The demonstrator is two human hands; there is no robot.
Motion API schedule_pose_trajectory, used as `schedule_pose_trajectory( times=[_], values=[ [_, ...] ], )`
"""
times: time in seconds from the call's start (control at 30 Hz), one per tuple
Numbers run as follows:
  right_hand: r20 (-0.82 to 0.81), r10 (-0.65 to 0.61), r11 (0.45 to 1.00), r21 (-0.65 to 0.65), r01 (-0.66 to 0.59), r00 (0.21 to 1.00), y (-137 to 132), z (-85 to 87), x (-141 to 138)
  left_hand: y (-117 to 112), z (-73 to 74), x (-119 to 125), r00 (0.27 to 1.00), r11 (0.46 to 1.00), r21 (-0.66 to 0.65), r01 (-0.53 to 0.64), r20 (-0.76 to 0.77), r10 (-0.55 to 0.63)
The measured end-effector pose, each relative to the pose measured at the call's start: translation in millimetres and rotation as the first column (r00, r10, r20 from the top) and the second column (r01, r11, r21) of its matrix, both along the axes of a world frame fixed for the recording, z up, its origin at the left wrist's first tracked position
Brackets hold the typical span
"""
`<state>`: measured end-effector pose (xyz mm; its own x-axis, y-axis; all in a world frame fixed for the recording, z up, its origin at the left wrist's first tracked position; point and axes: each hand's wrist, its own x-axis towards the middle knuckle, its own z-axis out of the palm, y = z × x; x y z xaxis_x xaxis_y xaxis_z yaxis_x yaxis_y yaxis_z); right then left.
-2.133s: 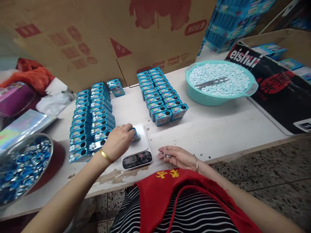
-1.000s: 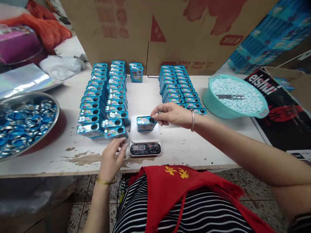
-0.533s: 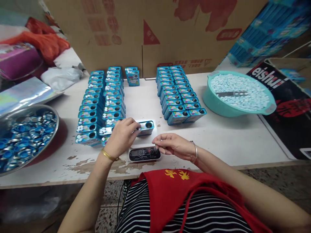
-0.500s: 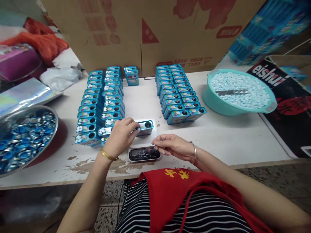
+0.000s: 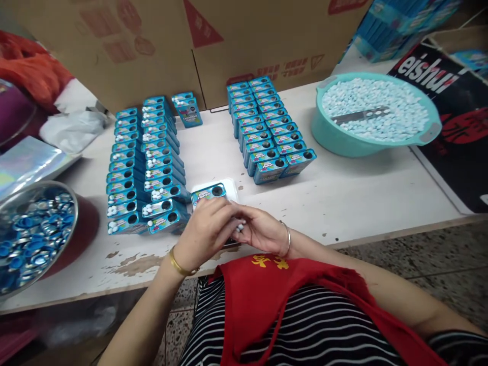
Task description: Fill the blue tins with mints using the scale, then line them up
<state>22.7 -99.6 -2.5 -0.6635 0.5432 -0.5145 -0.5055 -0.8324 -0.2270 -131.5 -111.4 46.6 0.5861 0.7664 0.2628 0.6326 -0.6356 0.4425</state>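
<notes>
A small blue tin [image 5: 209, 192] with a round hole in its top stands on the white kitchen scale [image 5: 232, 186]. My left hand [image 5: 206, 231] and my right hand [image 5: 262, 231] meet just in front of it, over the scale's display. The right palm is cupped and holds a few small white tablets [image 5: 240, 226]. The left fingers are bent and pinch at those tablets. Two rows of matching blue tins [image 5: 147, 162] stand left of the scale, some with white tablets lying on top. Another double row of tins [image 5: 265, 127] stands behind the scale to the right.
A teal basin [image 5: 328, 134] full of pale blue tablets sits at the back right. A metal bowl [image 5: 53, 190] of blue lids is at the left edge. Cardboard sheets stand behind the table [image 5: 362, 193]. Bags and foil packets lie at the far left.
My left hand left the tin on the scale and came to the right hand. The right palm turned up with tablets in it. The view shifted down and right.
</notes>
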Motion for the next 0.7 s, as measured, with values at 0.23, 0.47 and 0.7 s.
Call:
schedule_pose_trajectory(
  times=[0.23, 0.47, 0.7],
  values=[
    [0.185, 0.044, 0.994, 0.089, -0.062, 0.982, -1.4, 0.5, 31.4, 0.4, 16.3, -16.5, 0.874, 0.911, 0.065, -0.407, 0.316, 0.368],
    [0.116, 0.085, 0.995, 0.042, -0.090, 0.990, -21.2, -12.8, 41.4, -19.2, 6.0, 4.7, 0.889, 0.945, -0.017, -0.326, 0.336, 0.312],
    [-0.001, 0.113, 0.990, -0.082, -0.112, 0.994, -47.3, -28.3, 42.1, -46.7, -37.0, 54.4, 0.998, 0.999, -0.011, 0.036, 0.052, -0.035]
  ],
)
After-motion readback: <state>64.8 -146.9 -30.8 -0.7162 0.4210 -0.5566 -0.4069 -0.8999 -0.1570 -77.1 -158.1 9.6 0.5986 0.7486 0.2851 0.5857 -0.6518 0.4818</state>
